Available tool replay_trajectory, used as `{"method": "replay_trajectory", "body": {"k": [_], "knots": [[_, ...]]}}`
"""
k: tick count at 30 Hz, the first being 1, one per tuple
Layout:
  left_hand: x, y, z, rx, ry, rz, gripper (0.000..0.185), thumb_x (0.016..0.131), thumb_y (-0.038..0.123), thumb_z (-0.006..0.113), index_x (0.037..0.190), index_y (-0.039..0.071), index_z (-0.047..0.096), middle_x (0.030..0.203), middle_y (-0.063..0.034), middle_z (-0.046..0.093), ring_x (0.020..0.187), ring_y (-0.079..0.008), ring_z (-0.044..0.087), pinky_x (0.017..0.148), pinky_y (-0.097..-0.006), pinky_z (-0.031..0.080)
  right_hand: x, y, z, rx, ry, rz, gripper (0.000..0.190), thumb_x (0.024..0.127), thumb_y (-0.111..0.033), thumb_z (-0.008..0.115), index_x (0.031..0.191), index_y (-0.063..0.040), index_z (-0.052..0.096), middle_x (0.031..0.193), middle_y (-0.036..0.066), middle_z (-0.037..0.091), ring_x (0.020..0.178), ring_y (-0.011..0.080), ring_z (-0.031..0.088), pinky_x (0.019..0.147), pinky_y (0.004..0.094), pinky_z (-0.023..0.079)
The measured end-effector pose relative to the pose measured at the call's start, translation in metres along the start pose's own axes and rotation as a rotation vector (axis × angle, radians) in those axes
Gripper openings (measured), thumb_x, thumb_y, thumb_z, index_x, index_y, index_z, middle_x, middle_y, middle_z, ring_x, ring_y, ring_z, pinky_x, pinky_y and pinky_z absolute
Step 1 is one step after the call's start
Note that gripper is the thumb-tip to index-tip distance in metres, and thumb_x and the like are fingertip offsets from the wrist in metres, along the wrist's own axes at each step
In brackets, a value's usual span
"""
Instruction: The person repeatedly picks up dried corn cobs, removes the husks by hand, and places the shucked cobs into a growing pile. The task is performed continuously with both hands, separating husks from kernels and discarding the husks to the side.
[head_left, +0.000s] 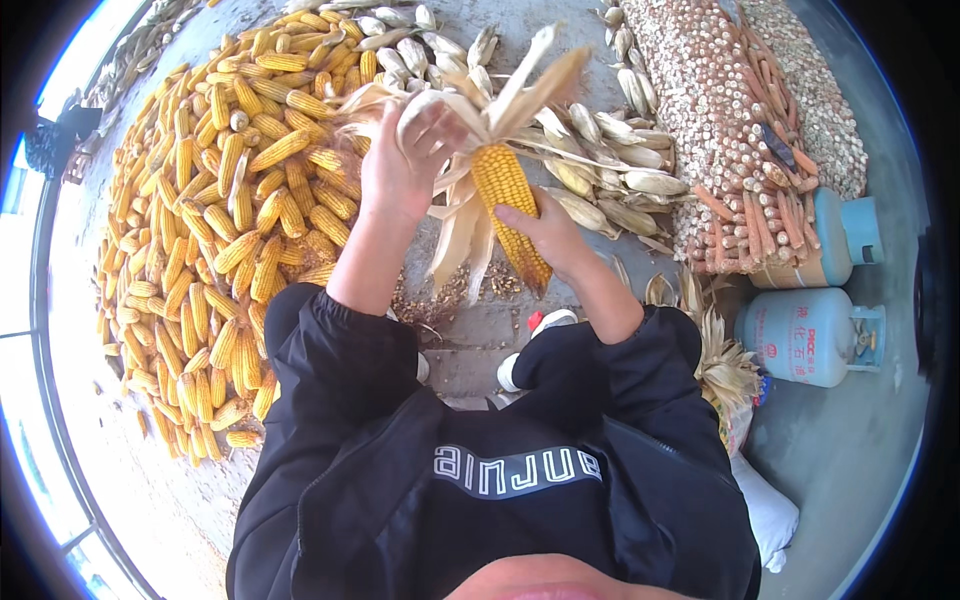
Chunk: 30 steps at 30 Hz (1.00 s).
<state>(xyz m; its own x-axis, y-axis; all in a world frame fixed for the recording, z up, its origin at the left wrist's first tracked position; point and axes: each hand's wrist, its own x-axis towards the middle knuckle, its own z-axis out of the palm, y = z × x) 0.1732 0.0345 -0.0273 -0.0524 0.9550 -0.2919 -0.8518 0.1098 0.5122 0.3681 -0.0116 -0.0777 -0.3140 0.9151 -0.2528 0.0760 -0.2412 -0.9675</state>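
Observation:
My right hand (553, 234) grips the lower part of a yellow ear of corn (501, 178), its thumb lying across the kernels. The ear is tilted, its darker tip pointing down toward my feet. Pale dry husk leaves (517, 82) spread out from its base, and some hang below (463, 247). At the ear's left, my left hand (405, 161) is raised with a husk leaf between thumb and fingers; motion blurs the fingertips.
Husked ears form a large pile (225, 172) on the left. Unhusked ears (622, 161) lie ahead and to the right. Bare cobs are stacked (720, 150) beside two gas cylinders (799, 337). Loose kernels (450, 296) and husk bits litter the floor near my shoes (551, 322).

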Motion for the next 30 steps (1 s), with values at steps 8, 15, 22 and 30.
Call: {"method": "replay_trajectory", "body": {"k": [8, 15, 22, 30], "knots": [[-0.023, -0.066, -0.034, 0.767, -0.257, 0.007, 0.028, 0.088, 0.01, 0.063, 0.11, -0.002, 0.052, 0.098, -0.0058, 0.059, 0.088, -0.0115, 0.056, 0.078, -0.0266, 0.046, 0.008, 0.009, -0.001, 0.156, 0.139, -0.251, 0.055, 0.085, -0.006, 0.058, 0.136, 0.002, 0.037, 0.124, 0.01, 0.053, 0.112, 0.0173, 0.053, 0.097, 0.0315, 0.042], [-0.019, -0.075, -0.027, 0.749, -0.256, 0.148, 0.042, 0.08, 0.015, 0.074, 0.11, -0.005, 0.054, 0.097, -0.0095, 0.063, 0.088, -0.0148, 0.061, 0.075, -0.0285, 0.05, -0.006, -0.01, 0.013, -0.208, 0.138, -0.232, 0.061, 0.079, -0.008, 0.065, 0.134, -0.001, 0.04, 0.12, 0.014, 0.055, 0.112, 0.022, 0.054, 0.097, 0.0341, 0.042], [-0.013, -0.047, -0.014, 0.364, -0.188, 0.135, 0.025, 0.078, -0.001, 0.066, 0.102, -0.002, 0.059, 0.09, -0.0072, 0.064, 0.077, -0.0151, 0.061, 0.069, -0.0292, 0.049, -0.006, -0.001, 0.024, -0.331, -0.031, -0.258, 0.061, 0.074, -0.013, 0.066, 0.127, 0.001, 0.039, 0.114, 0.015, 0.055, 0.107, 0.0238, 0.055, 0.094, 0.0352, 0.041], [-0.01, -0.018, -0.015, 0.279, -0.154, 0.067, 0.023, 0.083, 0.004, 0.064, 0.104, -0.005, 0.059, 0.089, -0.0104, 0.064, 0.076, -0.0212, 0.063, 0.071, -0.0341, 0.052, -0.005, -0.008, 0.023, -0.279, -0.154, -0.292, 0.062, 0.075, -0.016, 0.067, 0.129, 0.002, 0.04, 0.109, 0.014, 0.056, 0.105, 0.0218, 0.054, 0.094, 0.0337, 0.041]]}}
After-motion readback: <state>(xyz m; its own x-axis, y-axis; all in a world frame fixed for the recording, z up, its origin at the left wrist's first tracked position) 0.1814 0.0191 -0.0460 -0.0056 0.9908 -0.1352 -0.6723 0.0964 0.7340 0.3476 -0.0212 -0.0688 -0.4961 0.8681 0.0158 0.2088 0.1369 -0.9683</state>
